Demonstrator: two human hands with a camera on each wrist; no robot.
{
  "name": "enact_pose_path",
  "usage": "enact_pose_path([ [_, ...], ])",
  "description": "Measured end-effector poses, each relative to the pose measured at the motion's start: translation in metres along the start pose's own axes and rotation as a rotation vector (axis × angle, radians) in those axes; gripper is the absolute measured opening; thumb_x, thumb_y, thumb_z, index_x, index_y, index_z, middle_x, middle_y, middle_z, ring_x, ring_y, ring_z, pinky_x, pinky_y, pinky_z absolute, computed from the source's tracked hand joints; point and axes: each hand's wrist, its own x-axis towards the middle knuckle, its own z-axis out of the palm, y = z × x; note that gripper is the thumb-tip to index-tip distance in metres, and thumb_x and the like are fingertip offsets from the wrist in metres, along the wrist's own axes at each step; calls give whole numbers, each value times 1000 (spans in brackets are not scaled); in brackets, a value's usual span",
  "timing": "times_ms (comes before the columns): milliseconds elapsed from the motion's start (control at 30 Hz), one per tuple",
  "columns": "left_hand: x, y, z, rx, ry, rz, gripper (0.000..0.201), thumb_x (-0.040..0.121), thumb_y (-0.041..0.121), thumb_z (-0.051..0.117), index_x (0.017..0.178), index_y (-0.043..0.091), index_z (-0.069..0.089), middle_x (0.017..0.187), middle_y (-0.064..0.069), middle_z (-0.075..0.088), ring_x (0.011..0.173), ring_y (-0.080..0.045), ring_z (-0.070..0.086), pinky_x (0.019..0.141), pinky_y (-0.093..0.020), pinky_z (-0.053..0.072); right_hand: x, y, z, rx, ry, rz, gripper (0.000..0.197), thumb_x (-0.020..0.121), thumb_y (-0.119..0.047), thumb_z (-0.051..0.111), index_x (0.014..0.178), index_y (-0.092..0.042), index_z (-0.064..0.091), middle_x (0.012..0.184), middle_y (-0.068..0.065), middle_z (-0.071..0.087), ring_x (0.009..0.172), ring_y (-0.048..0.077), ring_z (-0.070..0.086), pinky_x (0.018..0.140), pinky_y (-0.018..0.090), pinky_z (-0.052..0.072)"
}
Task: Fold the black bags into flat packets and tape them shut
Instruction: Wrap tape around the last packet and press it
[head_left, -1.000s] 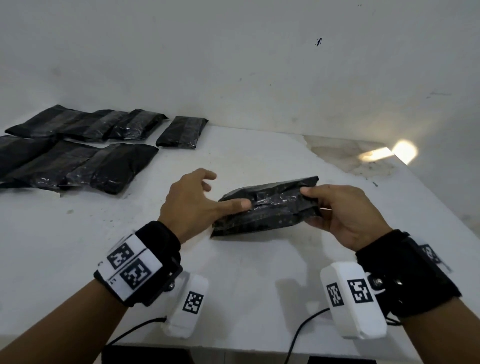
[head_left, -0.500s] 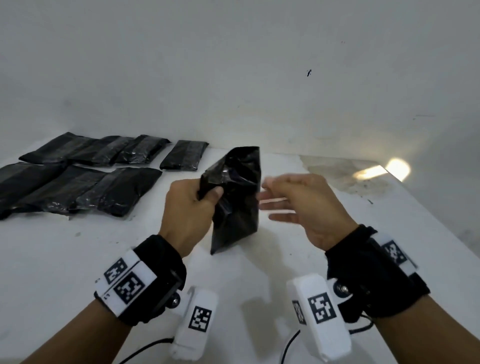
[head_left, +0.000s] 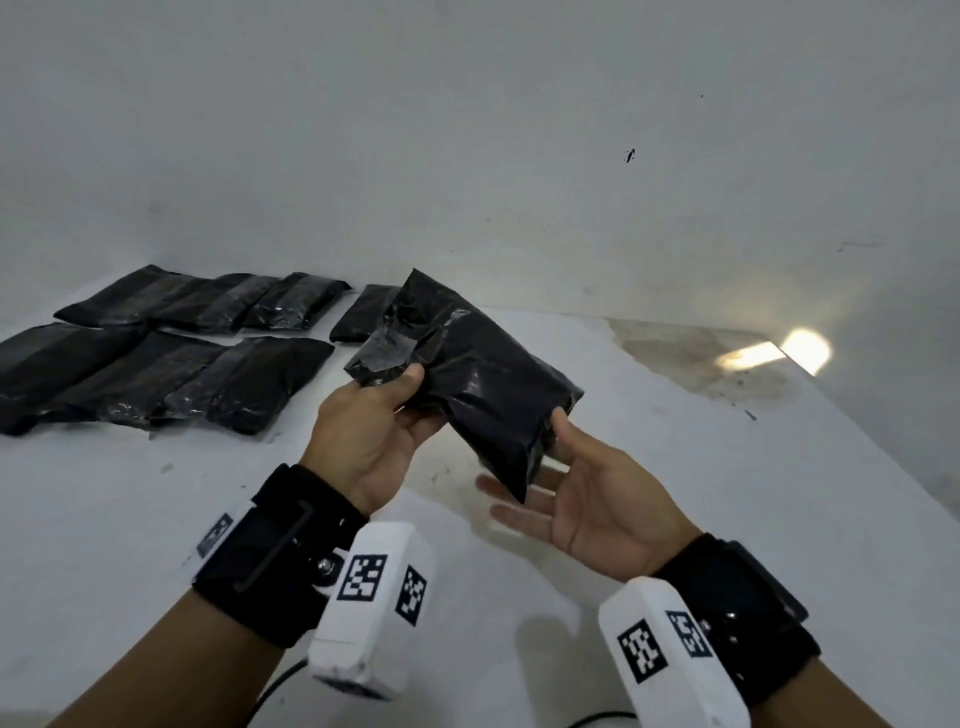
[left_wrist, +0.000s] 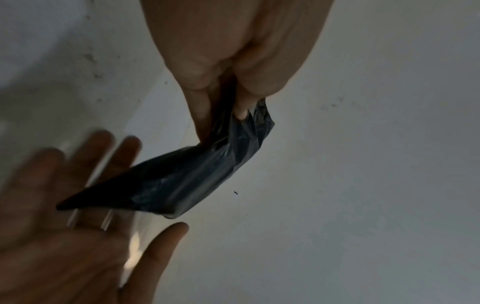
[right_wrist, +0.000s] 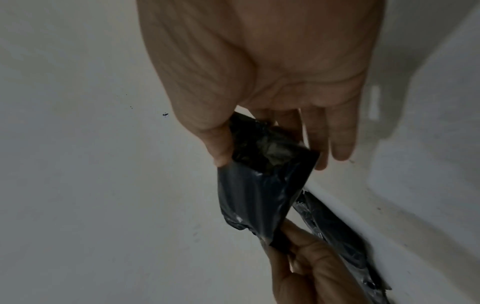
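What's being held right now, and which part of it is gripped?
The left hand grips the black packet by its taped upper end; the right hand is open beneath its lower end.

**No legible text in any view**

No words, brand names or numbers can be read — only black-and-white square code markers. Two sit on the white camera housing below the left hand's wrist, well behind its fingers; two more on the white housing behind the right hand's fingers. A blurred marker shows on the left wristband — its pattern cannot be made out.
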Motion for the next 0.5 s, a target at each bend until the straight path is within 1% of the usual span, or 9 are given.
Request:
enact_pose_path([
  [67,-1,1,-4,84,-1,32,25,93,-5,55,115,0,64,106,-18,73,93,-30,72,72,-40,61,3,-2,1,49,13,-113,53,87,-30,63,132,-3,57,132,23,61,116,36,63,95,48,54],
  [100,-3,3,-6,137,-1,35,23,91,-4,57,112,1,65,102,-17,73,90,-30,72,71,-40,61,5,-2,0,46,31,-163,53,86,-27,63,132,-3,57,129,21,63,111,33,66,89,45,58],
  [167,-7,11,-10,241,-11,23,11,89,5,62,97,4,69,90,-13,73,83,-29,71,69,-40,60,7,-4,-3,18,67,-238,51,84,-24,64,129,-2,60,121,17,68,99,26,70,78,38,61],
  [233,-10,19,-14,316,-18,11,15,90,20,64,86,9,73,85,-10,73,79,-25,71,71,-39,59,8,-6,-7,-26,91,-286,50,82,-25,65,125,-1,63,119,16,70,94,23,71,73,33,61],
  [267,-10,21,-16,355,-19,6,19,91,23,63,86,8,73,85,-10,74,78,-24,72,72,-39,60,8,-7,-8,-48,102,-311,49,81,-23,65,124,1,64,117,17,71,91,22,72,70,31,61],
  [300,-10,22,-18,396,-19,1,21,92,23,62,88,6,73,86,-11,75,77,-24,72,71,-38,61,7,-7,-10,-67,112,-338,49,79,-21,66,122,3,64,114,18,71,88,21,73,67,30,61],
  [367,-9,20,-22,476,-9,13,19,93,15,62,87,1,72,85,-14,75,75,-24,72,70,-36,62,8,-5,-12,-104,125,-389,46,77,-15,68,119,5,65,108,19,73,84,21,74,64,28,59],
  [433,-7,16,-25,533,26,60,16,91,7,63,79,-1,69,84,-17,73,74,-25,71,72,-37,62,10,-3,-14,-139,125,-426,43,76,-11,69,116,5,66,105,20,73,84,23,74,66,28,60],
  [500,-5,13,-28,570,65,96,15,90,5,65,76,-1,68,86,-20,73,77,-28,70,69,-36,62,12,-2,-15,-169,117,-433,41,77,-11,69,115,5,67,105,21,73,87,25,74,68,30,60],
])
